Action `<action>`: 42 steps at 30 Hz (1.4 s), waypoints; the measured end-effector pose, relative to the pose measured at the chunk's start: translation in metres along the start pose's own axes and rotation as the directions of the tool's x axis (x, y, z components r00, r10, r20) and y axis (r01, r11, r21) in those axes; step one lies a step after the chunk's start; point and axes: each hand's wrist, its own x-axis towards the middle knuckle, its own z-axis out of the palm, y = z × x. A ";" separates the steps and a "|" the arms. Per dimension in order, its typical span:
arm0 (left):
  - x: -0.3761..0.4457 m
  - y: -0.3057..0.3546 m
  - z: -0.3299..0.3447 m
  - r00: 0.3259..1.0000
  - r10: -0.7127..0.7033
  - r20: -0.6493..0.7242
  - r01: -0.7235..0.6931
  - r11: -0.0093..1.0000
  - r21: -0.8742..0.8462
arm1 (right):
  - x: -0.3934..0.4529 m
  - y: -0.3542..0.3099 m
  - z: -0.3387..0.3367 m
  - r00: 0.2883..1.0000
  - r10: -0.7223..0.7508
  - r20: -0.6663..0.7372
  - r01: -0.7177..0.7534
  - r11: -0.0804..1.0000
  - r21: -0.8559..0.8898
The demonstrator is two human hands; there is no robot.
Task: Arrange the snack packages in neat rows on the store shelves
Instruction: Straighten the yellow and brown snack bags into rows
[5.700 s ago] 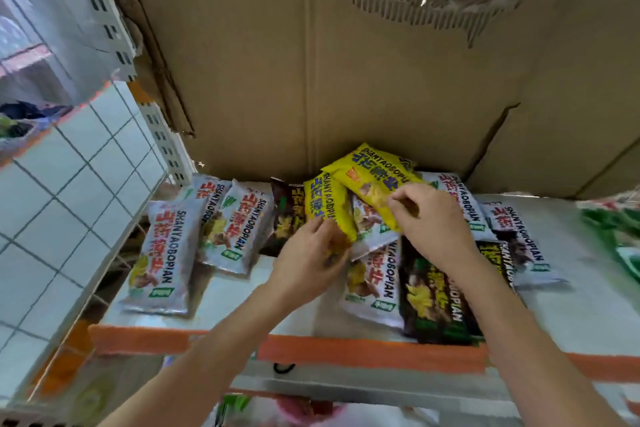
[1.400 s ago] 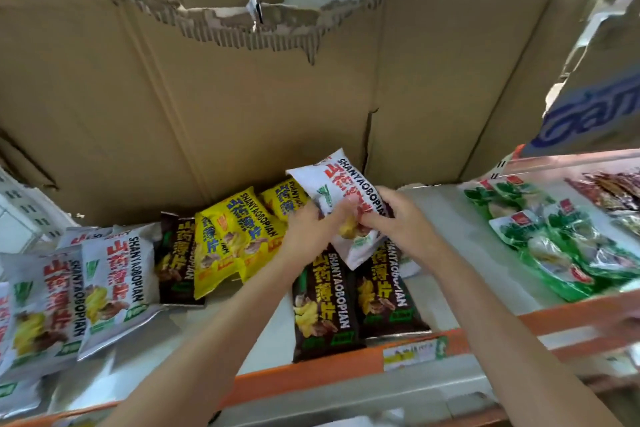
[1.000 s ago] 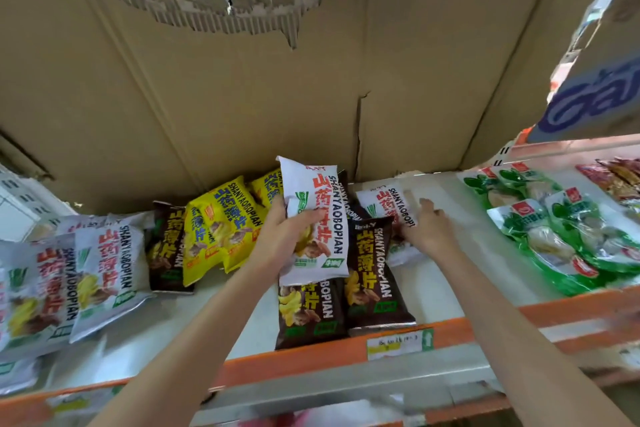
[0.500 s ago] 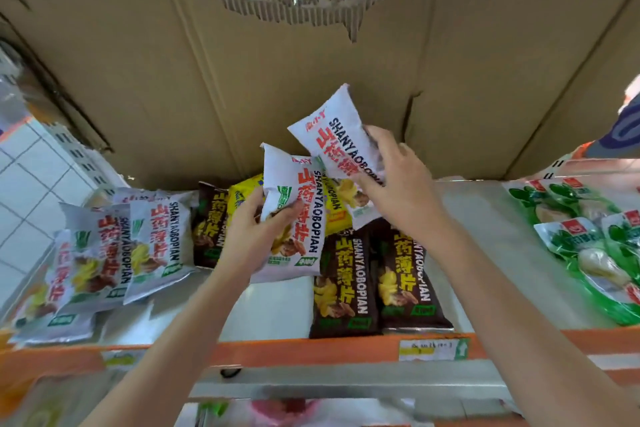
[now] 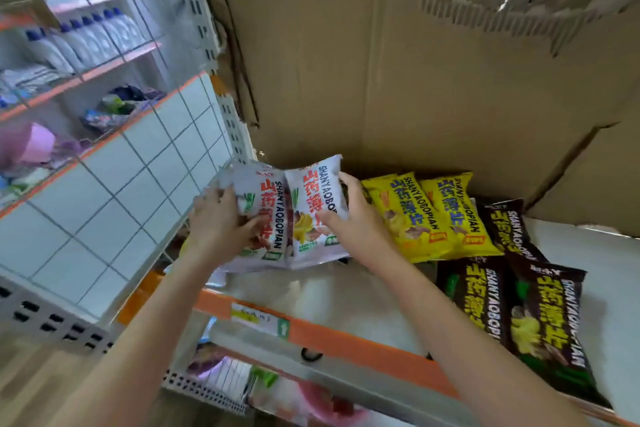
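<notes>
Two white snack packs sit side by side at the left end of the shelf (image 5: 346, 291). My left hand (image 5: 218, 222) grips the left white pack (image 5: 266, 215). With thumb in front and fingers behind, my right hand (image 5: 353, 222) holds the right white pack (image 5: 313, 204). Both packs lie over other white packs beneath them. Right of my right hand lie two yellow packs (image 5: 433, 215), side by side. Several dark brown packs (image 5: 519, 302) lie further right, toward the shelf front.
Torn cardboard (image 5: 415, 80) forms the shelf's back wall. A white wire grid panel (image 5: 114, 204) closes off the left side. Behind the grid panel stand other shelves with bottles (image 5: 83, 35). The orange shelf edge (image 5: 346, 340) carries a price label (image 5: 259, 319). More goods lie on the shelf below.
Both hands carried the two white packs from mid-air above the dark packs leftward to the shelf's left end. The view swung left with them.
</notes>
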 end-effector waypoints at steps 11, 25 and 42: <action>-0.007 -0.029 0.027 0.990 0.103 -0.095 -0.125 0.954 -0.272 | 0.092 -0.007 0.057 0.986 -0.017 -0.164 -0.002 0.994 -0.113; -0.012 0.028 0.027 0.840 0.434 -0.326 -0.466 0.885 -0.024 | 0.044 -0.009 -0.012 0.999 -0.030 -0.034 0.016 0.936 -0.352; -0.045 0.210 0.103 0.749 0.601 0.280 -0.652 0.743 0.151 | -0.032 0.109 -0.165 0.926 0.339 -0.167 -0.357 0.929 -0.092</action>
